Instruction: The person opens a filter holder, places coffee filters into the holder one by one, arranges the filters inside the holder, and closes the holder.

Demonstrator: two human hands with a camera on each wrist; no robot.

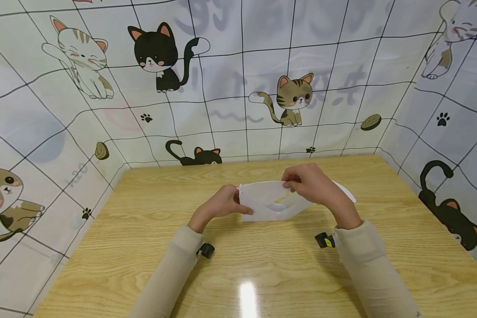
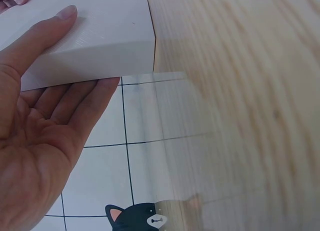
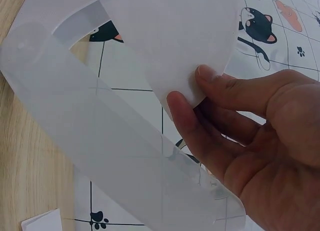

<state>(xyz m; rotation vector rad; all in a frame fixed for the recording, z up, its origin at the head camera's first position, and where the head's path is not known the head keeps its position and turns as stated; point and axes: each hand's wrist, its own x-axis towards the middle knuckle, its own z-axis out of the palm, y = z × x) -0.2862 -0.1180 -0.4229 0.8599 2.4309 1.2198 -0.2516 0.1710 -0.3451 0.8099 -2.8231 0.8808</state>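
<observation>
A white box-like piece [image 1: 258, 201] with flat faces stands on the table between both hands. My left hand [image 1: 222, 203] grips its left end; in the left wrist view the thumb lies on one face of the white box [image 2: 110, 36] and the fingers are behind it. My right hand [image 1: 312, 183] pinches the narrow end of a white flap [image 3: 185, 46] between thumb and fingers. Below that flap runs a long translucent white strip [image 3: 115, 146], joined to the white piece at a rounded corner. What lies inside the box is hidden.
The hands work over a light wood-grain table [image 1: 143, 265]. A white curtain with cat prints and grid lines [image 1: 222, 79] encloses its back and sides. A small white folded piece [image 3: 42, 222] shows at the lower left of the right wrist view. Black wrist cameras [image 1: 207, 250] sit by both cuffs.
</observation>
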